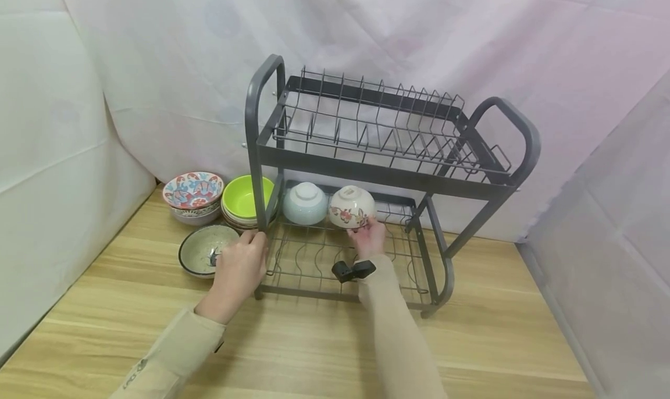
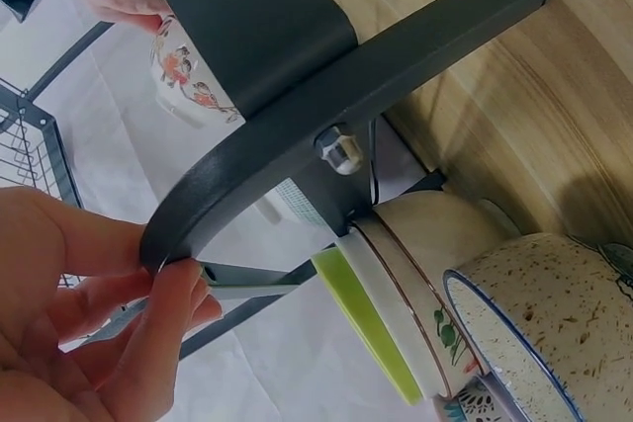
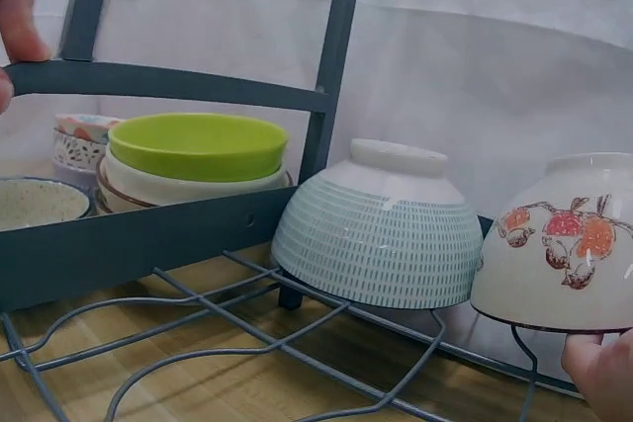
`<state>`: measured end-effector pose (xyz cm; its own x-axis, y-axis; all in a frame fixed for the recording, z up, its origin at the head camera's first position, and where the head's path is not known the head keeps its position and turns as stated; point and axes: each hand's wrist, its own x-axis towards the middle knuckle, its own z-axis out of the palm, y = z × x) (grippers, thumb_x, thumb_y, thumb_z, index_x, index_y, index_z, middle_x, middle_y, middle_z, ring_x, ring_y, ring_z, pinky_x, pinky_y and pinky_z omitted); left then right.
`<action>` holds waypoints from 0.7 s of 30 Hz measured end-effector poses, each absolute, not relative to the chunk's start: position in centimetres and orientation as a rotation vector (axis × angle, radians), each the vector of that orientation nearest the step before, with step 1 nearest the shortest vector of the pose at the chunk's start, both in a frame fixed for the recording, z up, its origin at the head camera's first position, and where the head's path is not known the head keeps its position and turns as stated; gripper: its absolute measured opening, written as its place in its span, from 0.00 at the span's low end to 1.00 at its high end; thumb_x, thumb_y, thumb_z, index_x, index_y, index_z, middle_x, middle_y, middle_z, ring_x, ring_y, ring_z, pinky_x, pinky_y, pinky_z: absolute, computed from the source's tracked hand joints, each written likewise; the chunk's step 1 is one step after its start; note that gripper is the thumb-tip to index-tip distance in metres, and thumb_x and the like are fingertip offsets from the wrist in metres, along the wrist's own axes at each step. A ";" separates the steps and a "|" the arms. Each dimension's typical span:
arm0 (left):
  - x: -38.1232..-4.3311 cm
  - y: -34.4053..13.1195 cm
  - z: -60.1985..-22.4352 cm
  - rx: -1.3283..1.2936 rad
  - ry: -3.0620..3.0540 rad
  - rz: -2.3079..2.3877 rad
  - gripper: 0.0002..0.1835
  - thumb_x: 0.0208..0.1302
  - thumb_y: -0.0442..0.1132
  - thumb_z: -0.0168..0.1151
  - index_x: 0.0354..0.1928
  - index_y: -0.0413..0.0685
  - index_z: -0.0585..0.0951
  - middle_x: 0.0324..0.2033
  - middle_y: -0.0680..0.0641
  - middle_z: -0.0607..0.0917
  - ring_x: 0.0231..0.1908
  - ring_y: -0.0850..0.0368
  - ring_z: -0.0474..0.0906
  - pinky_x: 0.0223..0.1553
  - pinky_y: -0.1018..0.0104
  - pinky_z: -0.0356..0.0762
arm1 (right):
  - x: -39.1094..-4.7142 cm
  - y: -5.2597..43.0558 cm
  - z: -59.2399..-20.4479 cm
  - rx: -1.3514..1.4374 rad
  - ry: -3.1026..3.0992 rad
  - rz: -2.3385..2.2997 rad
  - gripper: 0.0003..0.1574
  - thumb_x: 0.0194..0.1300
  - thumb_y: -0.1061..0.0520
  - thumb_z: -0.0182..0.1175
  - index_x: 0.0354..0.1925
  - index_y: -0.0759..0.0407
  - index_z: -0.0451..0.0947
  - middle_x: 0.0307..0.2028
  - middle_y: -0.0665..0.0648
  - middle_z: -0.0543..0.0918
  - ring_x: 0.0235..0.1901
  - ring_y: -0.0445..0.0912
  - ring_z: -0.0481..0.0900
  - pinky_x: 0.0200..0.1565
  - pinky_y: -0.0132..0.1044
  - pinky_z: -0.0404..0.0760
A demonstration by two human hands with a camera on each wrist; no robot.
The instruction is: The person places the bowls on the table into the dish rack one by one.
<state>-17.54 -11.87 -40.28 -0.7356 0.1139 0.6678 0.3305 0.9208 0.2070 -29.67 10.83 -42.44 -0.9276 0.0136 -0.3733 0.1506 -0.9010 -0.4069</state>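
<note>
An upside-down white bowl with a red fruit pattern (image 1: 352, 208) stands at the back of the lower shelf of a dark dish rack (image 1: 348, 165). My right hand (image 1: 369, 236) holds its near rim; in the right wrist view the fingers (image 3: 599, 375) reach under that rim. Beside it on the left, a light blue bowl (image 1: 305, 203) also sits upside down. My left hand (image 1: 242, 263) grips the rack's left side bar (image 2: 247, 160), thumb and fingers pinching its curve in the left wrist view.
Left of the rack are a stack topped by a lime green bowl (image 1: 242, 196), a stack topped by a red-and-blue patterned bowl (image 1: 193, 190), and a speckled bowl (image 1: 201, 253) with a dark rim. The rack's wire upper tier (image 1: 377, 120) overhangs the lower shelf. White cloth (image 1: 157, 67) hangs behind.
</note>
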 end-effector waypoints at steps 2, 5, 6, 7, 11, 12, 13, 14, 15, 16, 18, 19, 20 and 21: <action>-17.6 -11.8 -40.3 -0.317 -2.384 -0.410 0.06 0.45 0.26 0.64 0.24 0.35 0.76 0.23 0.38 0.79 0.12 0.46 0.73 0.08 0.59 0.69 | -29.8 10.9 -42.6 0.562 0.675 -2.941 0.30 0.72 0.54 0.27 0.69 0.56 0.39 0.69 0.58 0.50 0.68 0.49 0.47 0.67 0.48 0.39; -17.6 -11.8 -40.3 -0.314 -2.375 -0.407 0.06 0.45 0.26 0.64 0.24 0.35 0.76 0.23 0.38 0.79 0.12 0.46 0.73 0.09 0.58 0.69 | -30.0 10.9 -42.7 0.565 0.673 -2.935 0.30 0.73 0.54 0.27 0.69 0.57 0.40 0.69 0.58 0.50 0.68 0.49 0.46 0.67 0.47 0.39; -17.6 -11.8 -40.3 -0.316 -2.370 -0.405 0.06 0.45 0.26 0.64 0.24 0.35 0.76 0.23 0.38 0.79 0.12 0.46 0.73 0.09 0.58 0.69 | -30.1 10.9 -42.8 0.572 0.671 -2.933 0.29 0.73 0.54 0.27 0.69 0.57 0.40 0.69 0.58 0.50 0.68 0.49 0.46 0.67 0.47 0.39; -17.6 -11.8 -40.3 -0.316 -2.366 -0.404 0.05 0.45 0.26 0.64 0.24 0.35 0.76 0.23 0.38 0.79 0.12 0.47 0.72 0.09 0.58 0.69 | -30.1 10.9 -42.8 0.573 0.663 -2.931 0.29 0.73 0.54 0.26 0.69 0.57 0.40 0.69 0.58 0.50 0.69 0.49 0.46 0.67 0.46 0.39; -17.5 -11.7 -40.4 -0.319 -2.357 -0.404 0.05 0.45 0.25 0.63 0.25 0.34 0.77 0.23 0.38 0.79 0.12 0.47 0.72 0.09 0.59 0.69 | -30.5 10.9 -42.6 0.617 0.683 -2.921 0.29 0.72 0.55 0.28 0.69 0.59 0.42 0.69 0.58 0.51 0.68 0.48 0.47 0.67 0.44 0.41; -17.5 -11.7 -40.4 -0.323 -2.354 -0.403 0.05 0.45 0.25 0.63 0.25 0.34 0.77 0.22 0.37 0.79 0.11 0.47 0.72 0.09 0.59 0.70 | -30.6 10.9 -42.5 0.632 0.695 -2.917 0.29 0.72 0.56 0.29 0.69 0.59 0.43 0.69 0.58 0.51 0.68 0.48 0.48 0.67 0.43 0.42; -17.6 -11.7 -40.4 -0.326 -2.351 -0.401 0.05 0.45 0.25 0.63 0.25 0.34 0.77 0.22 0.38 0.78 0.11 0.47 0.72 0.09 0.59 0.70 | -30.7 10.8 -42.5 0.646 0.706 -2.914 0.29 0.72 0.57 0.30 0.69 0.59 0.43 0.68 0.58 0.51 0.68 0.48 0.49 0.67 0.43 0.44; -17.6 -11.7 -40.4 -0.326 -2.348 -0.400 0.05 0.45 0.25 0.63 0.25 0.34 0.76 0.22 0.38 0.78 0.11 0.47 0.71 0.09 0.59 0.70 | -30.8 10.8 -42.5 0.670 0.722 -2.911 0.29 0.72 0.57 0.31 0.69 0.59 0.45 0.68 0.58 0.53 0.67 0.48 0.50 0.67 0.43 0.46; -17.6 -11.7 -40.5 -0.327 -2.343 -0.399 0.05 0.45 0.25 0.63 0.25 0.34 0.76 0.22 0.38 0.78 0.11 0.47 0.71 0.08 0.59 0.69 | -30.8 10.8 -42.5 0.685 0.733 -2.905 0.29 0.72 0.58 0.31 0.68 0.60 0.46 0.67 0.59 0.54 0.67 0.48 0.51 0.67 0.42 0.47; -17.6 -11.7 -40.5 -0.327 -2.339 -0.398 0.05 0.45 0.25 0.63 0.25 0.34 0.76 0.21 0.38 0.78 0.11 0.47 0.71 0.08 0.59 0.69 | -30.9 10.8 -42.5 0.696 0.740 -2.901 0.29 0.72 0.58 0.32 0.68 0.60 0.46 0.67 0.59 0.54 0.67 0.48 0.52 0.67 0.42 0.49; -17.6 -11.7 -40.5 -0.328 -2.334 -0.397 0.05 0.46 0.25 0.62 0.24 0.34 0.75 0.21 0.38 0.77 0.11 0.47 0.71 0.08 0.58 0.69 | -30.9 10.7 -42.4 0.715 0.766 -2.892 0.28 0.72 0.59 0.33 0.68 0.59 0.47 0.67 0.59 0.55 0.66 0.48 0.54 0.66 0.41 0.52; -17.6 -11.7 -40.5 -0.326 -2.333 -0.398 0.05 0.46 0.25 0.62 0.24 0.34 0.75 0.21 0.38 0.77 0.11 0.48 0.70 0.08 0.58 0.69 | -30.9 10.7 -42.3 0.713 0.780 -2.888 0.29 0.71 0.59 0.33 0.68 0.59 0.47 0.67 0.59 0.56 0.66 0.48 0.55 0.65 0.40 0.53; -17.6 -11.8 -40.5 -0.325 -2.332 -0.398 0.05 0.46 0.25 0.62 0.24 0.34 0.75 0.21 0.38 0.77 0.11 0.48 0.70 0.08 0.58 0.69 | -30.8 10.7 -42.2 0.708 0.804 -2.882 0.29 0.71 0.59 0.33 0.68 0.59 0.47 0.67 0.58 0.55 0.66 0.48 0.55 0.65 0.40 0.54; -17.6 -11.8 -40.5 -0.326 -2.332 -0.398 0.04 0.46 0.25 0.62 0.24 0.34 0.75 0.21 0.38 0.77 0.11 0.48 0.70 0.08 0.58 0.69 | -30.8 10.6 -42.1 0.696 0.832 -2.878 0.29 0.71 0.60 0.32 0.69 0.60 0.45 0.67 0.58 0.54 0.66 0.47 0.54 0.65 0.39 0.54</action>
<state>-17.59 -11.77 -40.51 -0.6968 0.1163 0.7078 0.3446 0.9197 0.1882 -30.76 10.62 -42.08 -0.8956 0.0611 -0.4406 0.1835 -0.8516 -0.4911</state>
